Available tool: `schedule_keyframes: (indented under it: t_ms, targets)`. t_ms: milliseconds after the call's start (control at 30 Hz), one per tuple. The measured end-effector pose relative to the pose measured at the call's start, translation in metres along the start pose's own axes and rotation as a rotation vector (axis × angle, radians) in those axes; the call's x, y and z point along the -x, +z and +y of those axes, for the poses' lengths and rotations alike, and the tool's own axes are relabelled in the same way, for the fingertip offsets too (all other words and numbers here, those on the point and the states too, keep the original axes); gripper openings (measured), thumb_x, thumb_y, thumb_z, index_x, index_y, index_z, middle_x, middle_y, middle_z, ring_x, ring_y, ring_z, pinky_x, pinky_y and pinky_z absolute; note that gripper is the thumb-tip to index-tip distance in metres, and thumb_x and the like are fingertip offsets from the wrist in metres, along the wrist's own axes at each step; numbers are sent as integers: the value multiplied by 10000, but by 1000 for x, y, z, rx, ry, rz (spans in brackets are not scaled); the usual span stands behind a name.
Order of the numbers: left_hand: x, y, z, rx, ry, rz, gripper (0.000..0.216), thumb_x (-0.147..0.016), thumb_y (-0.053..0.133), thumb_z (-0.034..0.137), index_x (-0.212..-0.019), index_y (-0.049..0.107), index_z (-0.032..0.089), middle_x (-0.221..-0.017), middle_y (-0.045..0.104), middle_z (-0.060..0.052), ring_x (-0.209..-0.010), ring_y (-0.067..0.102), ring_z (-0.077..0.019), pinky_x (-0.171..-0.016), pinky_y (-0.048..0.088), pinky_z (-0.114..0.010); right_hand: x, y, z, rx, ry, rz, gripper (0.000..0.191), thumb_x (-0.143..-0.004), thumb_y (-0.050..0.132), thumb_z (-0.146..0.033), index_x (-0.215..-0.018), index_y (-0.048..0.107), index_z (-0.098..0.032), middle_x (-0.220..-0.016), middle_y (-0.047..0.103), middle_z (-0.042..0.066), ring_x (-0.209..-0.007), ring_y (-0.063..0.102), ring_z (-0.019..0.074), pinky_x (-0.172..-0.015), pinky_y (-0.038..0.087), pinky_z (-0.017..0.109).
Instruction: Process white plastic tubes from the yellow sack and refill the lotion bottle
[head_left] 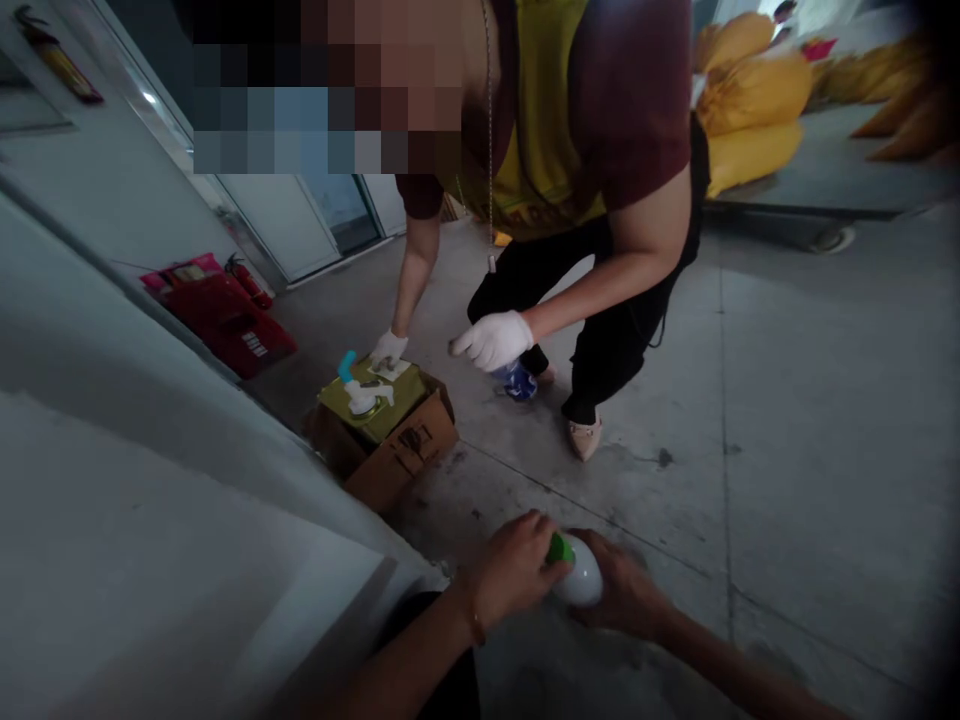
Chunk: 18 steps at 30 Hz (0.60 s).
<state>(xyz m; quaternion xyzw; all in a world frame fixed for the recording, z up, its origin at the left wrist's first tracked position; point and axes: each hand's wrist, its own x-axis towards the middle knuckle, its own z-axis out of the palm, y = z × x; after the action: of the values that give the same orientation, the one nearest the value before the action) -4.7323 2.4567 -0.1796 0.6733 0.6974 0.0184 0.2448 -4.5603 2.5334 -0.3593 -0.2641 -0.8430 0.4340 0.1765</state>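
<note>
Low in the head view, my left hand [521, 562] is closed around the green cap [559, 550] of a white bottle [583, 575]. My right hand [619, 585] wraps the bottle's body from the right side. The bottle is tilted, with its cap towards the left; most of its lower part is hidden. Ahead of my hands a yellow-green can [409, 395] sits inside an open cardboard box [416, 450]. A white pump [364, 398] with a blue tip stands on the can's top.
Another person in white gloves bends over the box, one glove [388, 348] on the can, the other [495, 340] by a blue container [517, 380]. A wall [187, 480] runs along my left. Yellow sacks [757, 110] lie on a cart [810, 205] behind, near red items [232, 320].
</note>
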Motion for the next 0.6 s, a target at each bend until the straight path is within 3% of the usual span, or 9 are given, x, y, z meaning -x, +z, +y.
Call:
schedule_keyframes:
  t_ms: [133,200,300,400,567,600]
  targets:
    - [8,-28,-8,-89,-325,190,506,-963,448,576,-1015,672,125,-989,694,-151,-914,682,-282,-818,513,-369,-46,-13,-41,36,-57,-30,884,-506,850,-311,-1308,500,-190,-1201,647,128,-1061,656,304,-889,518,403]
    - [17,-47,-20,-69,-314,292,479,-968,463,544,-1046,668,118,-1022,681,-159,-962,670,-288,-855,513,-389,-75,-18,-66,49,-81,-60,910,-466,886,-332,-1286,518,-192,-1167,657,115,-1038,656,298,-890,515,404]
    - [31,-70,-45,39,-126,426,305,-931,580,306,-1197,618,162,-1162,631,-116,-1126,604,-239,-991,478,-362,-115,-22,-98,39,-135,-61,959,-424,918,-358,-1283,535,-168,-1163,659,127,-1036,653,309,-896,511,407]
    - [38,-86,-72,89,-57,492,422,-871,573,157,-1293,578,158,-1213,614,-122,-1186,576,-224,-1066,446,-367,-147,-22,-119,18,-205,-65,952,-415,927,-397,-1268,568,-172,-1151,671,113,-1023,658,300,-897,514,392]
    - [28,-99,-114,78,-239,479,373,-882,580,398,-1176,678,190,-1159,693,-155,-1125,653,-301,-991,518,-430,-190,-30,-138,44,-298,-130,966,-355,954,-457,-1229,638,-193,-1134,694,85,-1002,672,312,-878,541,399]
    - [20,-102,-122,68,-277,468,323,-876,579,418,-1107,709,234,-1104,719,-131,-1073,680,-299,-949,543,-433,-198,-35,-142,43,-321,-139,837,-454,933,-495,-1195,658,-218,-1109,699,59,-981,678,292,-852,552,395]
